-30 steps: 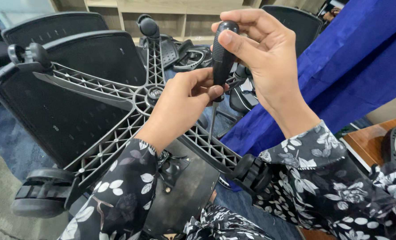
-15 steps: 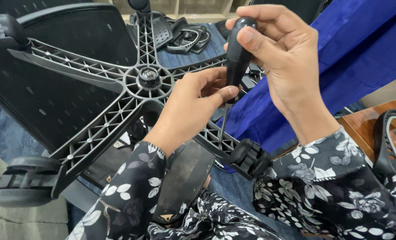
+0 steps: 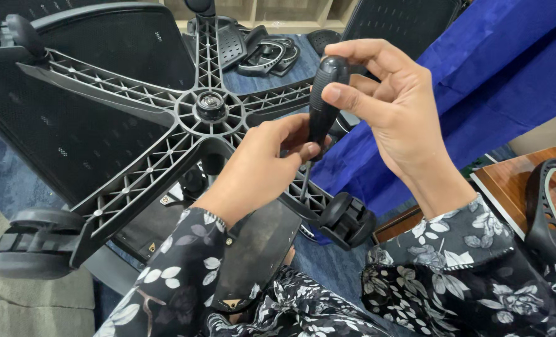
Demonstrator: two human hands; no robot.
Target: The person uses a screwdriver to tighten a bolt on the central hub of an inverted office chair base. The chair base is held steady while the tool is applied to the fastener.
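Head view: right hand (image 3: pixel 396 112) grips black screwdriver (image 3: pixel 321 100) handle top; left hand (image 3: pixel 262 165) pinches its lower handle, shaft pointing down. Beneath: black five-arm chair base (image 3: pixel 165 156), upturned, castor (image 3: pixel 346 219) just below the shaft. Blue cloth (image 3: pixel 496 81) to the right.

screwdriver (image 3: pixel 323 100): black handle in my grip, thin grey metal shaft
chair base (image 3: pixel 165 131): dark grey plastic, ribbed lattice along each arm
castors (image 3: pixel 346 219): black
my sleeves (image 3: pixel 178 281): black cloth printed with white and grey flowers and leaves
cloth (image 3: pixel 496 81): plain deep blue
floor (image 3: pixel 3 181): blue-grey carpet
table (image 3: pixel 515 181): reddish-brown wood
mesh chair back (image 3: pixel 72 143): black, fine weave
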